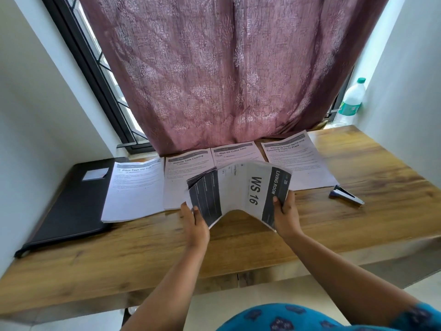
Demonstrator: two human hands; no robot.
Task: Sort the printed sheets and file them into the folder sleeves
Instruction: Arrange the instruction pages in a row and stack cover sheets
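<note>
I hold a bent stack of printed sheets above the wooden table; its top sheet reads "WS 16" and "LIVING ROOM". My left hand grips the stack's left end, where several sheets fan apart. My right hand grips its right end. Behind the stack several piles of printed sheets lie in a row: "Place Eggs", "Bedside Table Cleaning", "Wipe the Coffee Table Clean" and "Charging Small Items". A closed black folder lies at the far left, partly under the first pile.
A blue stapler lies on the table to the right of the piles. A plastic water bottle stands on the window sill at the back right. A mauve curtain hangs down to the table's rear edge. White walls close in both sides.
</note>
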